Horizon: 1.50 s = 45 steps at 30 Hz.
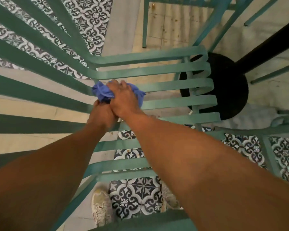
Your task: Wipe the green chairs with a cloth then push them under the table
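Fingers [122, 84] of the right hand [123, 99] lie spread over a crumpled blue cloth [100, 92], pressing it down onto the slatted seat of a green chair [173, 84] at the centre of the frame. Just below and left of it, the left hand [101, 115] is curled around a bar where the chair's seat meets its back; how tightly it grips I cannot tell, since the right hand partly covers it. Both forearms reach in from the bottom of the frame, bare and nearly straight.

Green slats of the chair back fan out across the left side, and the seat slats run toward the right. Beyond them, at the right, a black round table base [227, 90] sits on the floor with its dark post rising to the upper right. Legs of a second green chair [144, 22] show along the top. Patterned blue and white tiles [135, 194] cover the floor at the bottom and upper left, with pale plain paving between. A worn light shoe [100, 205] stands on the tiles at the bottom.
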### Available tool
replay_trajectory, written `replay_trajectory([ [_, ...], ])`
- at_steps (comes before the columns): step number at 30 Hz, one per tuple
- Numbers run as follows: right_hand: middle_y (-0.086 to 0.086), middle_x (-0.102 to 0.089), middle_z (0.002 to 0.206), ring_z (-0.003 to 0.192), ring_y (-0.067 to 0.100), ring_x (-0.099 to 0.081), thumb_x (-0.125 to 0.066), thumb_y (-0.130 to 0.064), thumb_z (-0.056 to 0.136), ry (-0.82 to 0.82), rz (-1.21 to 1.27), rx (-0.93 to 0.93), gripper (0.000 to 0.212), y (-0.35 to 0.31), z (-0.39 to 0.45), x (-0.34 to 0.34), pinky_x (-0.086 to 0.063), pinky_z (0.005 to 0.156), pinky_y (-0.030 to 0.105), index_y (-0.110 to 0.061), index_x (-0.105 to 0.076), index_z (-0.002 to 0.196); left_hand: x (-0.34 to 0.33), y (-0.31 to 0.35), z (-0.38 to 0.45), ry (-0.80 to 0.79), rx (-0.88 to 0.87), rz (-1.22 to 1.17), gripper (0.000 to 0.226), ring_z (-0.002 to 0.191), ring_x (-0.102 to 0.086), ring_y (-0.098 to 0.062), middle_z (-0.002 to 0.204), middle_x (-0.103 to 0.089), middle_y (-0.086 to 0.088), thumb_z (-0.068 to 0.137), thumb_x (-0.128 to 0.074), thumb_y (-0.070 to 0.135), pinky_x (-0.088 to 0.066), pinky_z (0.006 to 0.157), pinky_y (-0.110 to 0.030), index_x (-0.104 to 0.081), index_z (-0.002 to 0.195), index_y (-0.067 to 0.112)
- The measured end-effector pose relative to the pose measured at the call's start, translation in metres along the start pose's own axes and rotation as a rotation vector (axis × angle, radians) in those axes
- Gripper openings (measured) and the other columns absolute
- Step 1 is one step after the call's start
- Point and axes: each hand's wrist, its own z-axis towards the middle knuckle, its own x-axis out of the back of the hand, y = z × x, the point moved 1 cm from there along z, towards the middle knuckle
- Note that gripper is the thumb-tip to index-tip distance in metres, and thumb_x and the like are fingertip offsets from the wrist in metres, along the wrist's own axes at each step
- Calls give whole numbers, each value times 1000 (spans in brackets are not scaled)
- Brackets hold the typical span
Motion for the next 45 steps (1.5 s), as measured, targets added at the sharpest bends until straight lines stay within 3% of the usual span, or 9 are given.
replay_trajectory([
  [4, 12, -45, 145, 134, 38, -36, -53, 8, 79, 112, -110, 17, 63, 105, -33, 42, -24, 111, 40, -11, -48, 139, -5, -40, -4, -43, -215, 57, 53, 137, -33, -35, 140, -51, -16, 100, -35, 48, -17, 111, -43, -48, 140, 16],
  [10, 13, -45, 139, 130, 40, -35, -48, -15, 86, 457, -29, -801, 42, 187, -37, 91, -32, 103, 55, -18, -48, 128, -9, -34, -4, -19, -219, 63, 54, 137, -30, -33, 141, -50, -14, 100, -32, 49, -13, 112, -43, -42, 142, 18],
  [13, 8, -36, 149, 138, 35, -23, -46, -13, 87, 305, 23, -663, 49, 109, 21, 49, -18, 112, 55, -25, -46, 134, -9, -31, -5, -11, -214, 24, 52, 138, -27, -32, 142, -48, -13, 100, -35, 47, -11, 114, -43, -42, 143, 19],
  [17, -8, -31, 152, 143, 29, -14, -46, -20, 89, -26, -70, -103, 53, -23, 50, -28, -10, 114, 57, -33, -40, 140, -12, -35, -12, 33, -113, -71, 47, 133, -39, -33, 142, -47, -18, 94, -50, 11, -27, 112, -40, -43, 141, 5],
  [20, -9, -31, 152, 143, 26, -14, -44, -22, 91, -133, -143, 15, 52, -7, 48, -18, -8, 113, 59, -35, -37, 140, -13, -32, -13, 54, -151, 0, 51, 132, -37, -33, 139, -48, -20, 84, -56, 6, -22, 113, -42, -50, 135, 5],
  [25, -3, -38, 148, 138, 28, -26, -50, -11, 84, 86, -170, -277, 56, 123, 1, 43, -13, 111, 61, -27, -43, 137, -11, -23, 1, 12, -144, 44, 59, 133, -33, -30, 140, -49, -8, 84, -60, 22, -14, 114, -43, -45, 141, 25],
  [28, 7, -46, 144, 132, 27, -40, -52, -5, 84, 143, -6, -381, 53, 148, -50, 78, -27, 109, 39, -16, -50, 136, 11, -23, 4, -210, -115, 79, 65, 130, -40, -32, 144, -44, -12, 85, -63, 27, -29, 109, -39, -39, 145, 29],
  [33, 14, -65, 111, 101, 34, -60, -56, -1, 80, -145, 95, -350, 32, 89, -155, 102, -41, 72, 32, -14, -65, 108, 52, 9, -59, -274, -139, 145, 63, 129, -45, -30, 142, -47, -10, 88, -58, 38, -35, 108, -44, -38, 146, 26],
  [45, 12, -53, 133, 117, 34, -51, -56, -12, 84, 242, 160, -801, 53, -14, -383, 266, -44, 92, 39, -18, -49, 136, 152, 168, -273, -154, -733, 343, 67, 144, -17, -30, 157, -23, -10, 94, -35, 55, -14, 115, -51, -24, 150, 20],
])
